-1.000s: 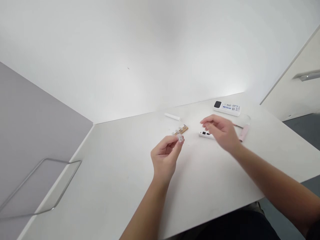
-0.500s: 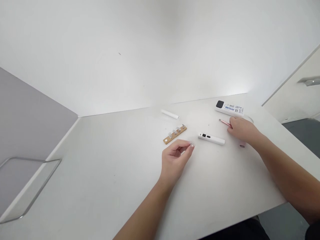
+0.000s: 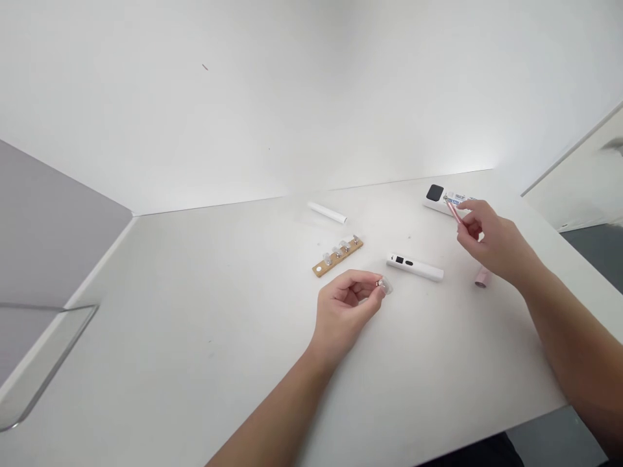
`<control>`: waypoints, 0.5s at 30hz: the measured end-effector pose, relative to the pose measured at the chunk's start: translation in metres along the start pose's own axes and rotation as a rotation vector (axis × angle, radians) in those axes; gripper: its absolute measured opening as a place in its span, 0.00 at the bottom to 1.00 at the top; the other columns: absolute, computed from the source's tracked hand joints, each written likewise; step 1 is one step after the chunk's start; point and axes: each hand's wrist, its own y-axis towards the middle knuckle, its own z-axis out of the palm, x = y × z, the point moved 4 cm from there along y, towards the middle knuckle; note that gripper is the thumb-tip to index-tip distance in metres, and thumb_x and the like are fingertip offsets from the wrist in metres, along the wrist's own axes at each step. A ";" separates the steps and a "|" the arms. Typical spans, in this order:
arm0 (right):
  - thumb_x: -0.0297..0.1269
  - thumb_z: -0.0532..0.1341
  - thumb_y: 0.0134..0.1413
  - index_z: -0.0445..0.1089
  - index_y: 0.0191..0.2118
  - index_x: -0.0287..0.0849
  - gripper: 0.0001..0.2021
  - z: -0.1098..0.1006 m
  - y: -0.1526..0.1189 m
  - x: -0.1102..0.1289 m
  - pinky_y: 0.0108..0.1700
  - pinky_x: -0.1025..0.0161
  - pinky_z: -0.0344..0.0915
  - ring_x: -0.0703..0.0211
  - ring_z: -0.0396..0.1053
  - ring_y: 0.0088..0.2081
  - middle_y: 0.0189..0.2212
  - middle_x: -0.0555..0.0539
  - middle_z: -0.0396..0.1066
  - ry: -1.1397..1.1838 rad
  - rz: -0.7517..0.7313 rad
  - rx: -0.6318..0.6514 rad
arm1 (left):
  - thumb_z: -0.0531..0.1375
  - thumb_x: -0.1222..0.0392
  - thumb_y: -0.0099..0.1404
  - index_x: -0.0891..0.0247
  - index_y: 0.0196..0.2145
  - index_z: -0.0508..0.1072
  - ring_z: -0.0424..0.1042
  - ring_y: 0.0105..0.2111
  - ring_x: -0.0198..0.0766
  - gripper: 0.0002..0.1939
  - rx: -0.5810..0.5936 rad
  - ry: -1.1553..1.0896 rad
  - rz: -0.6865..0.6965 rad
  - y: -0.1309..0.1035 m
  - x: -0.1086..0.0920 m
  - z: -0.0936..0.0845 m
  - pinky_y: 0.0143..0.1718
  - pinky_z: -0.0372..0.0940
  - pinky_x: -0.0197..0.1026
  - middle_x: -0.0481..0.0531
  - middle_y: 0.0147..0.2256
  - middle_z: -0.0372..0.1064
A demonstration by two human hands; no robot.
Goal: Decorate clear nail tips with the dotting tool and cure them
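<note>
Between thumb and fingertips, my left hand point(image 3: 348, 310) pinches a small clear piece with a metal part point(image 3: 385, 284). My right hand point(image 3: 494, 240) holds a slim pink pen-like tool point(image 3: 454, 211), its metal tip pointing up and left in front of a white box-like device point(image 3: 435, 203). A wooden strip point(image 3: 337, 259) with several clear and metal pieces lies just beyond my left hand. Between my hands is a white stick-shaped device point(image 3: 416, 267) with a small dark display. A pink cap-like cylinder point(image 3: 482, 277) rests below my right hand.
A white tube point(image 3: 328, 213) lies behind the wooden strip on the white table point(image 3: 195, 324). White walls rise behind and beside it. A metal rail point(image 3: 58, 363) is at the far left, and the table's front edge shows at the lower right.
My right hand has lifted with the pink tool, whose tip now points more upward, exposing more of the pink cylinder. The clear piece in my left hand shows more. The view has shifted slightly.
</note>
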 end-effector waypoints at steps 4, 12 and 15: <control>0.31 0.55 0.66 0.77 0.58 0.50 0.20 -0.007 -0.013 0.007 0.41 0.54 0.72 0.55 0.71 0.32 0.30 0.48 0.71 0.203 -0.217 -0.196 | 0.75 0.61 0.54 0.60 0.37 0.84 0.80 0.31 0.40 0.11 -0.023 -0.009 0.009 0.000 -0.002 -0.001 0.36 0.78 0.43 0.50 0.29 0.80; 0.40 0.61 0.70 0.79 0.52 0.51 0.12 0.001 -0.023 0.023 0.44 0.52 0.81 0.54 0.82 0.39 0.39 0.47 0.80 0.907 -0.170 -0.099 | 0.76 0.54 0.58 0.60 0.34 0.86 0.81 0.31 0.41 0.09 -0.062 -0.019 -0.006 0.000 0.000 -0.006 0.35 0.78 0.44 0.53 0.29 0.80; 0.40 0.71 0.62 0.78 0.50 0.50 0.12 0.004 -0.028 0.028 0.43 0.54 0.80 0.52 0.81 0.41 0.36 0.48 0.80 0.965 -0.207 -0.106 | 0.77 0.51 0.57 0.60 0.33 0.86 0.81 0.32 0.41 0.11 -0.073 -0.044 -0.040 0.000 0.004 -0.007 0.38 0.80 0.45 0.54 0.33 0.82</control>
